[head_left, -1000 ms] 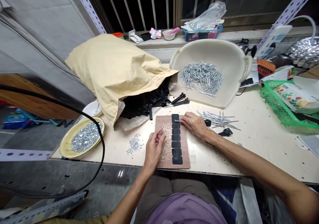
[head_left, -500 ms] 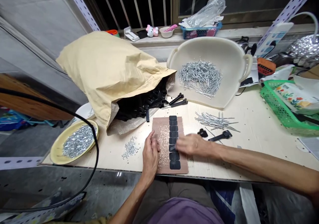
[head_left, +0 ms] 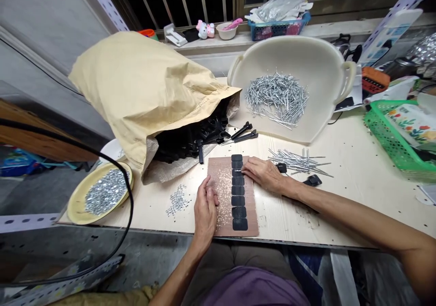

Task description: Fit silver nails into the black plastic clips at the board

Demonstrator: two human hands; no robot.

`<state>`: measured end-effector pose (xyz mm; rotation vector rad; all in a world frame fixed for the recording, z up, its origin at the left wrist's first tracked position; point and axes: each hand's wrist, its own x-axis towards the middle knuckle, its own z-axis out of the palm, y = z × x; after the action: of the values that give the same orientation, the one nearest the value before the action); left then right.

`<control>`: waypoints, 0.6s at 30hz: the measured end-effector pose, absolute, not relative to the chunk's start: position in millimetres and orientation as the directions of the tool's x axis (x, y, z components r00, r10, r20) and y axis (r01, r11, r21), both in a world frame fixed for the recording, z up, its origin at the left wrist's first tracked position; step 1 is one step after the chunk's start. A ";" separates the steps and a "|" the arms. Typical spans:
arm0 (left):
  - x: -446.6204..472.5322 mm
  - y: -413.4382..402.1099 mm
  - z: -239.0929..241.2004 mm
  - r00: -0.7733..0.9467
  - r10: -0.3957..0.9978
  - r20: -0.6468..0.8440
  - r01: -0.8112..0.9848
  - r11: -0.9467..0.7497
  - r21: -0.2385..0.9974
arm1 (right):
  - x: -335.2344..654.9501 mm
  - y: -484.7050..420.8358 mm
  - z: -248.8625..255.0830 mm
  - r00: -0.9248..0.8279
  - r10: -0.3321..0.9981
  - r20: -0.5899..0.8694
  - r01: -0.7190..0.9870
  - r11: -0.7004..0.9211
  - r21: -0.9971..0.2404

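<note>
A thin brown board (head_left: 252, 206) lies on the table before me, carrying a column of black rounded pads (head_left: 238, 190) and pale speckles (head_left: 223, 192) to their left. Resting along its left edge is my left hand (head_left: 205, 206), its fingers curled against the board. My right hand (head_left: 260, 172) is closed in a pinch over the upper pads, and a small light metal piece (head_left: 237, 170) shows at the fingertips; its full shape is hidden. Beyond that hand lies a small pile of nails (head_left: 299, 161). Black plastic parts (head_left: 312, 180) lie beside my right forearm, partly covered by it.
A yellow sack (head_left: 143, 88) spills black plastic clips (head_left: 190, 140). Behind stands a white basin (head_left: 316, 88) with many nails (head_left: 277, 98). At left are a yellow dish (head_left: 73, 206) of metal washers and a small washer pile (head_left: 177, 200). A green basket (head_left: 384, 138) stands at right.
My right hand has moved away from me along the column of pads, from the lower ones to the upper ones. My left hand stays at the board's edge. The view has shifted slightly.
</note>
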<state>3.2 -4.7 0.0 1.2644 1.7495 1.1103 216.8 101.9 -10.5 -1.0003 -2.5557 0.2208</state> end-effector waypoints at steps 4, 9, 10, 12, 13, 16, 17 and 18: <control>3.4 -4.7 -0.1 -0.277 0.959 -0.067 0.415 0.182 0.892 | 216.2 111.6 -4.7 -0.631 0.726 0.274 0.655 0.688 -0.312; 2.8 -5.0 -1.5 -0.266 0.963 -0.052 0.425 0.166 0.890 | 206.1 74.4 -3.5 -0.799 0.545 0.254 0.471 0.830 -0.299; 2.8 -5.1 -1.8 -0.264 0.963 -0.049 0.430 0.163 0.888 | 204.6 70.3 -3.4 -0.834 0.494 0.246 0.422 0.858 -0.293; 2.9 -5.2 -2.3 -0.262 0.964 -0.040 0.441 0.156 0.884 | 203.4 72.1 -1.9 -0.816 0.519 0.255 0.442 0.844 -0.303; 2.9 -5.2 -2.4 -0.262 0.965 -0.036 0.442 0.153 0.884 | 203.6 76.5 -0.7 -0.768 0.583 0.266 0.500 0.805 -0.321; 3.0 -5.2 -2.8 -0.262 0.965 -0.031 0.435 0.147 0.888 | 205.3 86.9 2.5 -0.678 0.680 0.278 0.594 0.730 -0.337; 2.9 -5.1 -3.0 -0.262 0.964 -0.031 0.434 0.147 0.889 | 205.5 86.1 2.8 -0.713 0.649 0.265 0.572 0.757 -0.315; 2.9 -4.9 -3.2 -0.262 0.965 -0.030 0.435 0.146 0.889 | 205.3 83.2 2.7 -0.751 0.611 0.249 0.544 0.787 -0.290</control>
<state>2.9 -4.9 -3.2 1.3417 1.7894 1.0630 205.3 83.2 2.7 -0.8832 -2.6473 0.2851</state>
